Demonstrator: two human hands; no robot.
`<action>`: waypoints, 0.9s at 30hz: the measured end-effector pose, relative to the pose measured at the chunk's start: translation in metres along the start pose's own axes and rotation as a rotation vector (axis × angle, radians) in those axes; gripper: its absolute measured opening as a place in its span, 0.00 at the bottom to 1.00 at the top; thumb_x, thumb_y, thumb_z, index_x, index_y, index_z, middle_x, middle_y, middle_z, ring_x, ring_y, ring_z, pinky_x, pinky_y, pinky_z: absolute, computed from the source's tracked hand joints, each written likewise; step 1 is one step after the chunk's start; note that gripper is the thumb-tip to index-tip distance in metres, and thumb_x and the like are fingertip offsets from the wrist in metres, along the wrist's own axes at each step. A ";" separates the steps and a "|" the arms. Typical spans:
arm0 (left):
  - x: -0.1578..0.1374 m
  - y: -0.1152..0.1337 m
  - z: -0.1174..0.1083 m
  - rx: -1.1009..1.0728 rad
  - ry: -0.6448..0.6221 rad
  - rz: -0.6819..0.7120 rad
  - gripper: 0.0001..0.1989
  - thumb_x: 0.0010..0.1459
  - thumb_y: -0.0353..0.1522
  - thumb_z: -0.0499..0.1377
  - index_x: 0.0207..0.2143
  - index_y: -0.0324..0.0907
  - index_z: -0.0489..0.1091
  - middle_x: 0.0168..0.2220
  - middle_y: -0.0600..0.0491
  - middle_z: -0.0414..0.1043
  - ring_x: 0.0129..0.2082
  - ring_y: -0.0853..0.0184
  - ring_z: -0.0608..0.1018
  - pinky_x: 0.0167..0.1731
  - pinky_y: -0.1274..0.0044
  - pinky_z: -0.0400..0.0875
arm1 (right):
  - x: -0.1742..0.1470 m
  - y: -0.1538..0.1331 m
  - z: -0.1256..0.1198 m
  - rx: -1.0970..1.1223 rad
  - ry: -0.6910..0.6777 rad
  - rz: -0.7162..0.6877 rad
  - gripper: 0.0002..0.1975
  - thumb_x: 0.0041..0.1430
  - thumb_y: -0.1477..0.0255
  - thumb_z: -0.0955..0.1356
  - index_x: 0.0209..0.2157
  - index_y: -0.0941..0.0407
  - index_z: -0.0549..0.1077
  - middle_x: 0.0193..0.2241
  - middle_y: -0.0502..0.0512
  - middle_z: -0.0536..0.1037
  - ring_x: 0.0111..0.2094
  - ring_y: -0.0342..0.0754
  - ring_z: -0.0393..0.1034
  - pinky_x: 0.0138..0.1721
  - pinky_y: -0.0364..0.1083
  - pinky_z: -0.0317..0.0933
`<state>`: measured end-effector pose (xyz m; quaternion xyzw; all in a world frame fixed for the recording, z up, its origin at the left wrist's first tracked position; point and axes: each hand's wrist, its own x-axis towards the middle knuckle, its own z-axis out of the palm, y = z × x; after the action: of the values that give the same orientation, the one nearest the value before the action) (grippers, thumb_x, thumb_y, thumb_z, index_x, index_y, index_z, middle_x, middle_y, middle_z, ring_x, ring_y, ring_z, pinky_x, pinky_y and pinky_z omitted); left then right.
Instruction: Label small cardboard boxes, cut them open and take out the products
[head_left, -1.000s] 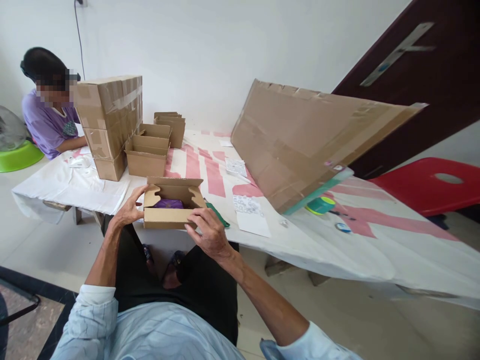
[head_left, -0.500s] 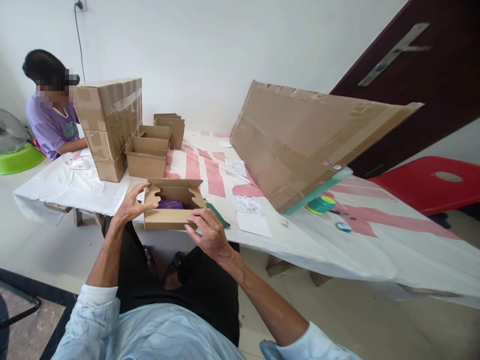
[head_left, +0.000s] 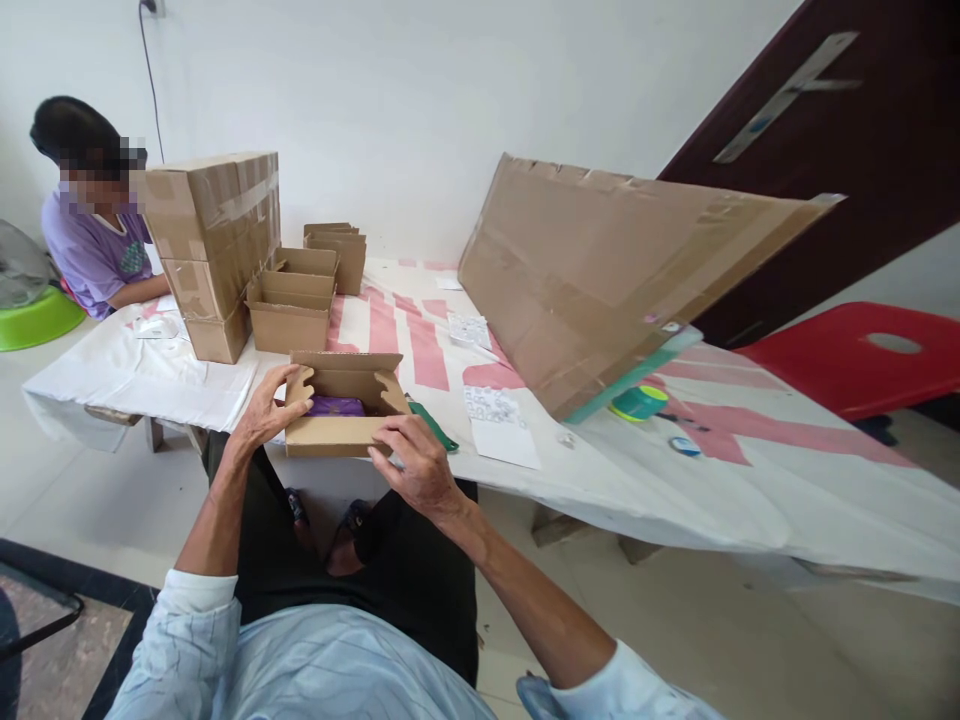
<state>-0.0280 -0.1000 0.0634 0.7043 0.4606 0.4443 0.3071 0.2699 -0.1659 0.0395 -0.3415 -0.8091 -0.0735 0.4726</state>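
Observation:
An open brown cardboard box [head_left: 334,437] sits at the table's near edge, its back flap standing up. Inside it lies a purple item [head_left: 336,406], partly hidden by the front wall. My left hand [head_left: 266,408] grips the box's left side, thumb and fingers about the side flap. At the front right corner, my right hand [head_left: 416,460] has its fingers curled over the front wall. Just right of the box, something green and flat [head_left: 435,428] lies on the table, partly covered by the box and my right hand.
Several open cardboard boxes [head_left: 291,325] stand behind, beside a tall taped carton stack [head_left: 214,260]. A large cardboard sheet [head_left: 577,290] leans at right, near a tape roll [head_left: 639,402]. Printed paper [head_left: 502,430] lies on the cloth. A person [head_left: 94,240] sits far left; a red chair [head_left: 862,355] stands right.
The whole view has shifted slightly, so everything sits a little further left and up. Both hands keep the same hold on the box.

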 end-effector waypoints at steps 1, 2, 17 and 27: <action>0.000 0.000 0.000 -0.008 0.002 -0.006 0.37 0.59 0.48 0.71 0.67 0.47 0.70 0.71 0.40 0.68 0.70 0.39 0.71 0.51 0.59 0.82 | 0.000 0.000 0.000 0.005 0.005 -0.004 0.07 0.68 0.77 0.70 0.41 0.50 0.78 0.39 0.58 0.80 0.43 0.56 0.77 0.47 0.56 0.76; 0.000 -0.001 0.001 -0.017 0.003 -0.012 0.37 0.60 0.48 0.71 0.67 0.47 0.70 0.71 0.40 0.67 0.70 0.39 0.71 0.51 0.58 0.82 | 0.001 0.000 -0.001 0.011 0.012 -0.009 0.07 0.68 0.77 0.70 0.41 0.50 0.78 0.39 0.58 0.80 0.43 0.55 0.77 0.47 0.56 0.75; -0.002 0.001 0.000 -0.091 0.001 -0.038 0.37 0.63 0.52 0.67 0.69 0.47 0.69 0.73 0.39 0.65 0.72 0.37 0.68 0.57 0.53 0.79 | 0.007 0.000 -0.003 0.011 0.061 -0.068 0.07 0.68 0.78 0.71 0.42 0.51 0.77 0.39 0.57 0.79 0.42 0.54 0.77 0.46 0.54 0.75; -0.003 0.001 0.002 -0.120 0.023 -0.042 0.37 0.62 0.52 0.69 0.68 0.47 0.69 0.73 0.39 0.66 0.72 0.38 0.69 0.57 0.53 0.79 | 0.005 0.003 -0.001 0.038 0.057 -0.063 0.08 0.67 0.79 0.71 0.43 0.52 0.78 0.40 0.57 0.80 0.44 0.55 0.77 0.47 0.55 0.74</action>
<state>-0.0266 -0.1028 0.0628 0.6698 0.4512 0.4727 0.3526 0.2709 -0.1617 0.0434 -0.3048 -0.8069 -0.0827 0.4992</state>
